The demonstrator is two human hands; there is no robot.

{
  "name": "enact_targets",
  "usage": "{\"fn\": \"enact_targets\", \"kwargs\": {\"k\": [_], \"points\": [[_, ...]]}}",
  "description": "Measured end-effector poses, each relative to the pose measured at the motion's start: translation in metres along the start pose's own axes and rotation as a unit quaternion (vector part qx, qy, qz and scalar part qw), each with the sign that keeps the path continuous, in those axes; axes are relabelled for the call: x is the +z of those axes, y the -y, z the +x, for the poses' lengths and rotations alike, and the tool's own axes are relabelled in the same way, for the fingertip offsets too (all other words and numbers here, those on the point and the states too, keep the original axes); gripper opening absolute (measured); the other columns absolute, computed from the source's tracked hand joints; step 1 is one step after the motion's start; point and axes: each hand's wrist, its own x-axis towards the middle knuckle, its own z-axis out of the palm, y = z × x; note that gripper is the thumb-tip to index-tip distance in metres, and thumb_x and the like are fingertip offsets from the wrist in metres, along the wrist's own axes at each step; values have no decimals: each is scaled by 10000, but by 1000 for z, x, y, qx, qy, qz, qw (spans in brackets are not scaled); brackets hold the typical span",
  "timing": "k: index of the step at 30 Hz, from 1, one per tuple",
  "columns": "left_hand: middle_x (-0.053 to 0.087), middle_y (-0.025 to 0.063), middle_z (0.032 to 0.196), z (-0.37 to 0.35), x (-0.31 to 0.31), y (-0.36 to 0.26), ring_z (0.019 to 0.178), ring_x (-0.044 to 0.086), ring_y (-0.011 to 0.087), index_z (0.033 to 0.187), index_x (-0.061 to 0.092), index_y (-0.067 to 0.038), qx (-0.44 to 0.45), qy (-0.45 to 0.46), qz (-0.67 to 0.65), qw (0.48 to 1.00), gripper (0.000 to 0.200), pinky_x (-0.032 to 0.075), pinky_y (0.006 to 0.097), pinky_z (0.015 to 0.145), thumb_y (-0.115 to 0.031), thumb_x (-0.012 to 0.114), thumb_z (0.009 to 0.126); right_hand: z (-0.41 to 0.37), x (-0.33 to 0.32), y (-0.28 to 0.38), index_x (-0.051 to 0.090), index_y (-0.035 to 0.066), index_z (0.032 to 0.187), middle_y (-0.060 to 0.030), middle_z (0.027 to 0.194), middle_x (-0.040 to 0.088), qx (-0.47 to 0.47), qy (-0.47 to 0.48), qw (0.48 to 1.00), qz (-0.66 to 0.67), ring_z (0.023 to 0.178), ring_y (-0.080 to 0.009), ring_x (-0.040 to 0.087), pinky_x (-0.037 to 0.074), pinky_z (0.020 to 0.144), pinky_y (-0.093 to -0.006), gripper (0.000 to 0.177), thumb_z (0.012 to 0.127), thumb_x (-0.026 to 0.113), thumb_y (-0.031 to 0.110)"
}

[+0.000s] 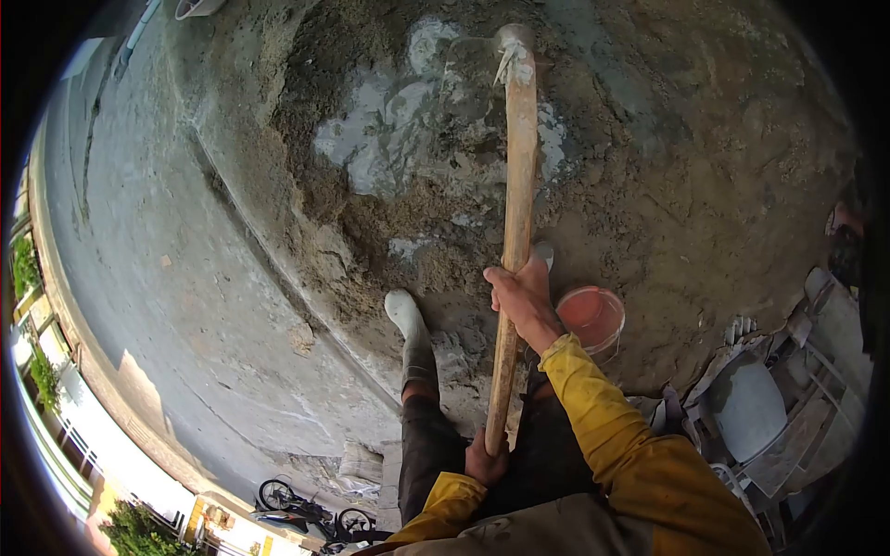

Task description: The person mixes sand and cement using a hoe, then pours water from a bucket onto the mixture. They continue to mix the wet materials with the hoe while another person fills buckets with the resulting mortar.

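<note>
Both my hands grip the long wooden handle of a hoe [521, 148], which runs up the middle of the head view. My right hand [527, 295] is closed around the handle about halfway along. Lower down, close to my body, my left hand [485, 461] wraps its end. The hoe's metal head [514, 39] is at the far end, over a wet pile of sand and grey cement [380, 125]. The blade's outline is hard to make out against the mix. Just right of my right hand stands a reddish bucket [591, 320].
My light boot [404, 315] stands at the pile's near edge. A long groove [250, 236] crosses the concrete floor on the left. Scrap boards and a pale chair-like piece [746, 408] lie at lower right. A parked motorcycle [301, 505] is at lower left.
</note>
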Motion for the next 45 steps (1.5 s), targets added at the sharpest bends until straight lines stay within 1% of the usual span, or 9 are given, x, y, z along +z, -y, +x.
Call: {"fn": "enact_targets", "kwargs": {"k": [6,10,13,20,23,25,30,39,45], "points": [[573,186,794,165,-19,-97,763,588,407,975,478,-19,178,-83,5,981,280,469,433,667,-98,655,773,130,44,116,554,-104,804,-111,595,565,-157,50,985,-43,468,-179,572,473,427,-304,121,775,575,11],[510,35,662,110,12,-130,572,533,143,894,457,-33,-50,-3,-146,988,257,457,324,526,-38,665,743,164,45,54,599,-118,900,-139,645,608,-23,48,987,-154,512,-219,614,512,473,-315,188,799,542,31],[505,20,645,48,39,-85,541,512,115,874,456,-55,-60,24,-182,981,259,445,285,501,-50,676,737,105,24,2,552,-82,1077,-290,1068,625,-10,38,965,-258,1038,-417,611,494,920,-414,357,776,625,96],[593,54,768,-14,35,-47,690,622,208,1003,497,-48,53,21,-46,997,319,501,332,638,-117,693,760,33,-56,7,469,-35,939,-68,647,526,2,39,999,7,455,-144,541,446,381,-301,247,771,633,41],[617,213,861,58,12,-116,835,623,423,1012,504,-48,-12,89,67,994,314,498,445,705,-153,681,775,64,-82,73,457,-13,902,-58,635,515,-37,-57,996,66,440,-137,512,437,385,-301,209,781,624,25],[602,243,852,135,-12,-130,817,583,472,1014,497,-39,172,52,113,977,310,481,475,685,-141,655,768,126,-87,94,499,2,768,-62,616,512,-68,-99,988,97,449,-157,508,444,416,-323,127,796,617,38],[585,217,819,118,-127,-169,749,596,371,1006,527,1,110,84,144,980,315,486,414,690,-110,664,745,160,-19,50,506,-90,921,-91,657,530,53,-73,992,86,506,-178,528,483,483,-328,176,815,588,23],[617,244,825,-33,-124,-60,870,620,447,989,523,-39,-8,87,-17,996,282,502,458,706,-184,658,789,-1,74,16,440,-6,995,-59,694,479,75,-57,995,-31,458,-137,497,444,392,-303,286,786,634,21],[585,255,839,106,-115,-116,884,581,484,1040,487,-39,120,-15,-34,992,312,488,473,721,-134,634,781,84,127,135,420,-47,969,-68,678,506,-109,44,993,-18,454,-136,510,430,380,-293,308,760,634,22]]}}
